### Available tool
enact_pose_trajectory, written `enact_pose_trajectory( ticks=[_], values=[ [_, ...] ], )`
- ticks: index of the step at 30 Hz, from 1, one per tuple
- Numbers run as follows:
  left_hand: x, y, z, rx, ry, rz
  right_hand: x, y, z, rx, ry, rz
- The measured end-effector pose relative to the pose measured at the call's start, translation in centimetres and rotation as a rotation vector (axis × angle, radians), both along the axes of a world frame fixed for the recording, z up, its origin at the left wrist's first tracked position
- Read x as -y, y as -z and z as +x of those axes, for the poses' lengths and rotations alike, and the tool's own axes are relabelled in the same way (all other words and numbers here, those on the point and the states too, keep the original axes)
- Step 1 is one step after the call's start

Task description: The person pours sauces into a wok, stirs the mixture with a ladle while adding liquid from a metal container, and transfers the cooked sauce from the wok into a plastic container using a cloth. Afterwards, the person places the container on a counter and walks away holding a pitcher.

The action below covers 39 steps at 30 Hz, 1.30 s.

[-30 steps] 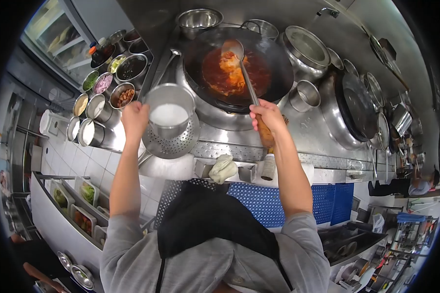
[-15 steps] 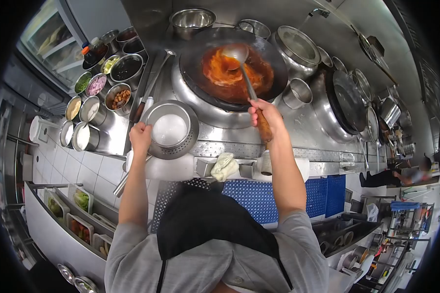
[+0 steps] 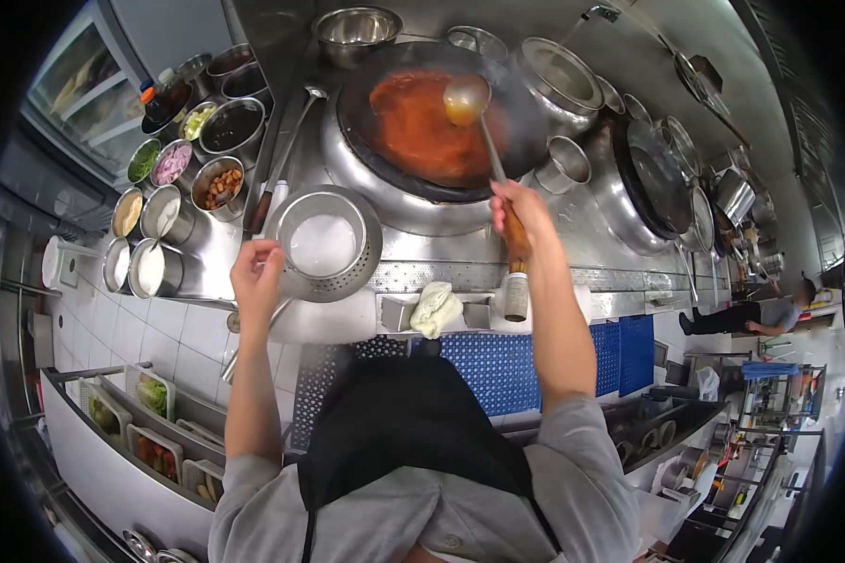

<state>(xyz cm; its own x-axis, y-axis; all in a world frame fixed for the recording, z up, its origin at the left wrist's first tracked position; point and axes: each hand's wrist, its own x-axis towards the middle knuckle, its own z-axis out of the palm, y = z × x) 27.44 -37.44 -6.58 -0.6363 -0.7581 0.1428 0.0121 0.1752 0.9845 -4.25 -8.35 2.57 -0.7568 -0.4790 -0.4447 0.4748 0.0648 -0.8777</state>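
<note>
Toward the back edge of the stainless-steel worktop [image 3: 422,246], 1 large round black metal wok [image 3: 355,105] on a broad silvery steel ring [image 3: 377,202], with opaque red-orange liquid [image 3: 418,131] across the bottom. Over the right part of the liquid, round bowl of a long-shafted steel ladle [image 3: 494,150] with brown wooden handle, partly filled with yellow-orange contents [image 3: 461,114]; cannot tell whether dipping or just above. Closed around the upper end of that handle: bare right hand [image 3: 526,214].

Near the front edge, to the left of the wok, 1 cylindrical grey steel pot [image 3: 324,205] with white contents [image 3: 323,248], resting in a round perforated steel strainer [image 3: 365,272]. Just beside the pot, on the left: bare left hand [image 3: 256,270], fingers loosely bent; cannot tell whether gripping a handle or free.

Along the left edge, 1 steel utensil with dark brown handle [image 3: 264,208]. Beyond that edge, round steel containers [image 3: 232,208] of brown cubes [image 3: 223,185], pink pieces [image 3: 172,162] and white paste [image 3: 150,272]. At the middle of the front edge, crumpled off-white cloth [image 3: 436,310]. Just right of the wok, 1 small open steel cylinder [image 3: 568,167].
</note>
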Motion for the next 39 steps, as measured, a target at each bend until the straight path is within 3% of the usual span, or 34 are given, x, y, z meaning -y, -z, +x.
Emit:
enact_pose_trajectory(
  ticks=[2, 6, 9, 13, 16, 18, 20, 23, 26, 27, 30, 34, 35, 38, 39],
  values=[
    [-1.1, -2.3, 1.5, 0.051, 0.321, 0.255, 1.6, 0.1, 0.0, 0.053, -0.023, -0.049],
    [-4.4, -3.1, 5.0, 0.251, 0.734, 0.404, 0.0, -0.8, 1.3, 0.08, -0.194, -0.075],
    [-7.3, 1.4, 7.3, 0.384, 0.854, 0.556, -5.0, -2.4, 2.2, 0.088, -0.254, 0.01],
    [-13.2, 10.0, 6.3, 0.555, 0.826, 0.334, -9.0, -2.7, -1.7, 0.024, -0.253, 0.108],
    [-19.6, 23.8, 3.6, 0.764, 0.659, 0.01, -7.8, -1.3, -5.1, 0.005, -0.235, 0.041],
    [-23.3, 27.8, 1.6, 0.743, 0.505, -0.142, -5.3, -0.6, -6.0, 0.076, -0.205, -0.073],
    [-26.7, 27.1, -1.4, 0.654, 0.467, -0.109, -3.4, 0.1, -6.2, 0.148, -0.238, -0.098],
    [-28.6, 22.1, -3.5, 0.551, 0.37, 0.202, -3.8, -0.1, -4.2, 0.14, -0.342, -0.084],
    [-28.1, 23.7, -2.1, 0.611, 0.312, 0.487, -8.0, -0.4, -2.9, 0.118, -0.367, -0.034],
    [-28.0, 23.2, -1.3, 0.51, 0.27, 0.512, -9.6, -0.6, -3.0, 0.111, -0.345, -0.021],
    [-27.4, 23.7, 1.4, 0.363, 0.156, 0.498, -12.5, -1.7, -4.7, -0.005, -0.355, 0.086],
    [-26.2, 31.8, 4.7, 0.445, 0.098, 0.349, -8.8, 0.9, -8.9, 0.001, -0.282, -0.013],
    [-26.4, 33.5, 4.9, 0.501, 0.059, 0.178, -6.8, 1.3, -9.1, 0.037, -0.275, -0.067],
    [-27.4, 25.3, 3.4, 0.694, 0.14, -0.106, -2.8, 1.6, -7.8, 0.09, -0.28, -0.123],
    [-27.4, 26.5, 3.6, 0.677, 0.111, -0.123, -2.6, 1.4, -6.9, 0.076, -0.314, -0.083]
  ],
)
